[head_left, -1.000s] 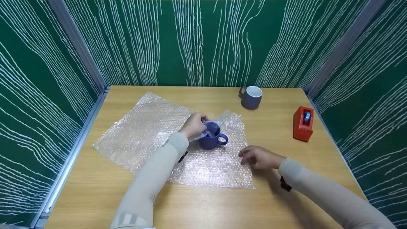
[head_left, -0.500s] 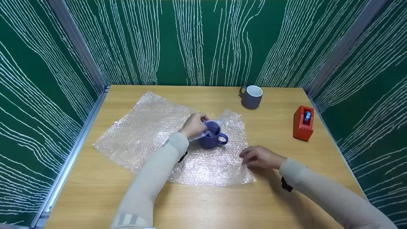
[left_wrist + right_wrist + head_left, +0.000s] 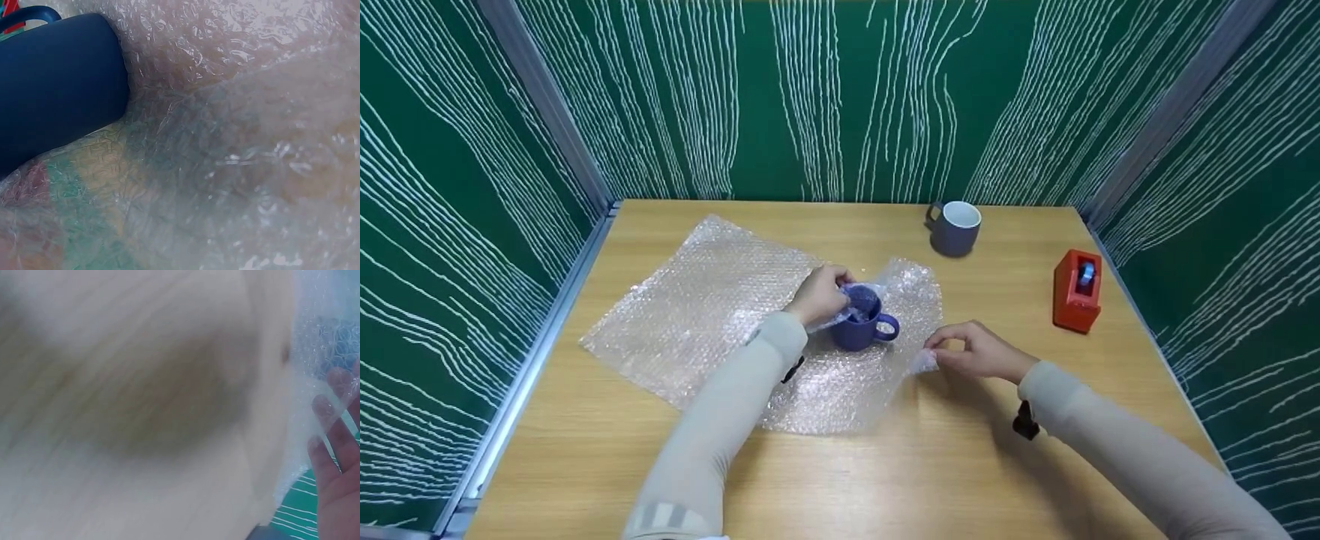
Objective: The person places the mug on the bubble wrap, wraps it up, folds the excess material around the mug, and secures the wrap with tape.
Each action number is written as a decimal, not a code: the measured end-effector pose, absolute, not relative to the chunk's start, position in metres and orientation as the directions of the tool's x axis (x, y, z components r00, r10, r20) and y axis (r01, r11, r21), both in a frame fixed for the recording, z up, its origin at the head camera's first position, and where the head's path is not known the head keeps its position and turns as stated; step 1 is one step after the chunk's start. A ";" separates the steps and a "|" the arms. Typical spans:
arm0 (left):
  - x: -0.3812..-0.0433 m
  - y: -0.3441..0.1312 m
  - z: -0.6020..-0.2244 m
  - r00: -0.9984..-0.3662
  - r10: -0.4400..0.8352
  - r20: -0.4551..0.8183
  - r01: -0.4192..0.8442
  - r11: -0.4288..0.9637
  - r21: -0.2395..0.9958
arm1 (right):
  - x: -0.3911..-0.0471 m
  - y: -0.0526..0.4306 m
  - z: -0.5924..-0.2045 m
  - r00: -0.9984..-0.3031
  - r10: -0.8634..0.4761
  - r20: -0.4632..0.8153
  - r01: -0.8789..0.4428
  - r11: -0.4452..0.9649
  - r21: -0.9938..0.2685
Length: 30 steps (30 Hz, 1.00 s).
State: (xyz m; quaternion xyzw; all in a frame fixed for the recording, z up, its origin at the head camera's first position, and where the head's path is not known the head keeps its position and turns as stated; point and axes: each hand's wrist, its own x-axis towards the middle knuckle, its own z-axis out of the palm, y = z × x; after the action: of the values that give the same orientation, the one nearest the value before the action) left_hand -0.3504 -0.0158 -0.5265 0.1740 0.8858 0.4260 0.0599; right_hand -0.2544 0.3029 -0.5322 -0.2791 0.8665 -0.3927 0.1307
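A dark blue mug [image 3: 855, 334] stands upright on a sheet of bubble wrap [image 3: 697, 300], its handle to the right. At the mug's left rim my left hand [image 3: 819, 294] pinches a fold of the wrap, part of which dips into the mug. My right hand [image 3: 979, 351] pinches the sheet's near right corner between thumb and fingertips and holds it raised off the table. In the left wrist view the mug's side [image 3: 62, 84] leans across the left, with wrap around it. The right wrist view shows fingers [image 3: 329, 422] against the clear wrap [image 3: 337, 337].
A grey mug [image 3: 955, 231] with a white inside stands at the back right of the wooden table [image 3: 840, 495]. Further right sits a red tape dispenser [image 3: 1076, 296]. Green walls with white lines [image 3: 877, 97] enclose the back and sides.
My right hand has lifted the wrap's near right corner and drawn it inward, folding that edge up from the table. The left hand and the blue mug stay in place.
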 end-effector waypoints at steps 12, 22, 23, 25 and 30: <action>-0.351 -0.016 -0.527 -0.934 0.354 0.039 0.251 0.577 0.777 | -0.262 0.279 -0.514 -0.850 -0.516 0.103 -0.385 0.477 -0.790; -0.352 -0.016 -0.531 -0.930 0.361 0.070 0.266 0.528 0.807 | -0.274 0.262 -0.514 -0.885 -0.455 0.097 -0.333 0.475 -0.815; -0.352 -0.016 -0.531 -0.929 0.362 0.072 0.268 0.527 0.806 | -0.276 0.260 -0.514 -0.889 -0.448 0.098 -0.329 0.473 -0.818; -0.352 -0.016 -0.531 -0.927 0.366 0.078 0.274 0.525 0.806 | -0.279 0.255 -0.516 -0.898 -0.430 0.097 -0.315 0.471 -0.824; -0.353 -0.017 -0.532 -0.922 0.377 0.092 0.291 0.515 0.806 | -0.284 0.244 -0.518 -0.923 -0.370 0.104 -0.280 0.462 -0.842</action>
State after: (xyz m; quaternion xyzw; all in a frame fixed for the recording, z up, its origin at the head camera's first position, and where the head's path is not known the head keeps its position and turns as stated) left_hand -0.3528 -0.0171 -0.5319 0.1922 0.8690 0.4535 0.0474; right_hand -0.2841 0.2439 -0.5183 -0.1902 0.8537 -0.4825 0.0465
